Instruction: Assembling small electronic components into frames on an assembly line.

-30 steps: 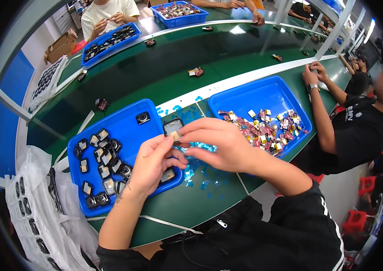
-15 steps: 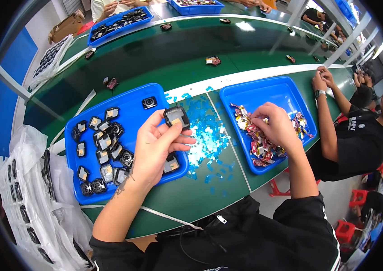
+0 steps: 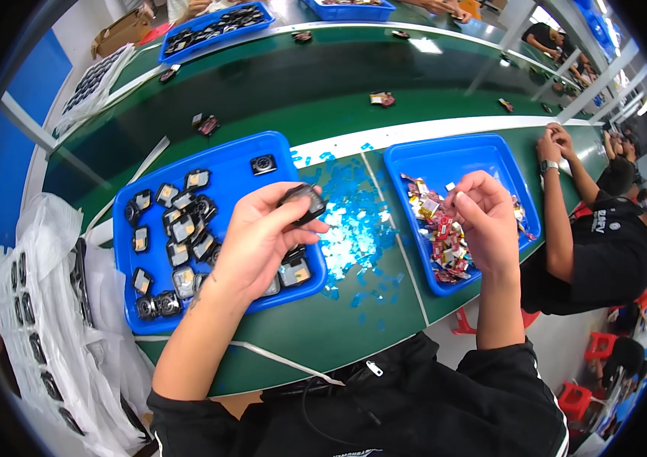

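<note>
My left hand (image 3: 243, 240) holds a black watch case (image 3: 306, 204) between thumb and fingers, tilted, above the right edge of the left blue tray (image 3: 236, 194). Several similar watch cases (image 3: 182, 228) lie in that tray, most with a pale grey and yellow side showing. My right hand (image 3: 491, 225) is raised over the right blue tray (image 3: 453, 158), thumb and fingertips pinched. A small whitish piece (image 3: 450, 187) shows at those fingertips; its kind is too small to tell. Below lies a heap of small red, silver and yellow electronic parts (image 3: 443, 236).
Scraps of blue film (image 3: 358, 244) cover the green table between the trays. Wrapped trays of black parts (image 3: 72, 327) stand at the left. Beyond a white rail, loose parts (image 3: 382, 99) lie on a green belt. A co-worker (image 3: 598, 236) sits close on the right.
My right hand has lifted from the heap of parts, and a small whitish piece now shows at its fingertips. My left hand has tipped the watch case over. The whole view has shifted slightly.
</note>
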A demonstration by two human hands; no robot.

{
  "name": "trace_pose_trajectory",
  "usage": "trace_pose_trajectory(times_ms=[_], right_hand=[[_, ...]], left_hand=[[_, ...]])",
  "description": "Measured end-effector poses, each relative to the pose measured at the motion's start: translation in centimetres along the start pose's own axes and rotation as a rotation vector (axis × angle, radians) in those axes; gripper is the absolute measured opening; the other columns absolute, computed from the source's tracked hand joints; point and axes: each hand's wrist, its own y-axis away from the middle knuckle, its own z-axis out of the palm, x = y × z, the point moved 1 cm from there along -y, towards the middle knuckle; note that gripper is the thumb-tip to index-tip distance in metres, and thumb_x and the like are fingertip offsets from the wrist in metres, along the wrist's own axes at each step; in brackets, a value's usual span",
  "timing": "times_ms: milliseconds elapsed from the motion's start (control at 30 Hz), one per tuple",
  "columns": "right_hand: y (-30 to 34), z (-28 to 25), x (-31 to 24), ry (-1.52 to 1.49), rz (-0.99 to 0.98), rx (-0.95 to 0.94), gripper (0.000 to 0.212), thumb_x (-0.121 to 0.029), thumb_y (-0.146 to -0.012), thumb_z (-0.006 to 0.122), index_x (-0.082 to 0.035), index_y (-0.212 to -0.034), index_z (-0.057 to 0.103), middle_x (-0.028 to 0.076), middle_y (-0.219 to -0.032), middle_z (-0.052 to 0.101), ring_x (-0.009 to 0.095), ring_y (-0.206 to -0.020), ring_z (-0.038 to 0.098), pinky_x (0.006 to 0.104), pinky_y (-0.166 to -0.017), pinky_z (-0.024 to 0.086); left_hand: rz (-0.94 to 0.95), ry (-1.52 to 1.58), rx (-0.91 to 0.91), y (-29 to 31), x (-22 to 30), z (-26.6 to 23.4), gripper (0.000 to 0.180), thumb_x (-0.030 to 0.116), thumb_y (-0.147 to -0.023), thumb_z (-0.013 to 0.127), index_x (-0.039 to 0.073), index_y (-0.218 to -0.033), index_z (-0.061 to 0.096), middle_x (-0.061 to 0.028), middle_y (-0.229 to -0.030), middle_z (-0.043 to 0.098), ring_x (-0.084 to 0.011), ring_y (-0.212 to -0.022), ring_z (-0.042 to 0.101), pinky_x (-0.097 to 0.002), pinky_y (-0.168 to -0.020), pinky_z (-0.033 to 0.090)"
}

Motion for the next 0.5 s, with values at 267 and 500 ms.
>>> trace_pose_trajectory(times_ms=[267,500], right_hand=[[1.0,4.6,1.9,-0.251,0.029,-0.123,0.014,0.003,-0.087,0.066,0.001,-0.099,0.060,0.008,-0.088,0.065,0.012,-0.081,0.066,0.0243,-0.072,0.056],[0.8,6.4,2.7,-0.217,0.028,-0.061,0.011,0.001,-0.088,0.065,0.000,-0.097,0.060,0.006,-0.088,0.065,0.010,-0.078,0.062,0.0223,-0.072,0.051]], left_hand=[[0.076,-0.113,0.032,0.0,-0.5,0.5,0.022,-0.002,-0.085,0.067,-0.002,-0.105,0.058,-0.0092,-0.090,0.068,-0.0099,-0.075,0.063,-0.0197,-0.061,0.049],[-0.036,-0.094,-0.088,-0.2,-1.1,0.1,0.021,0.002,-0.091,0.060,-0.003,-0.112,0.062,-0.0037,-0.086,0.065,-0.0092,-0.069,0.061,-0.0208,-0.062,0.048]])
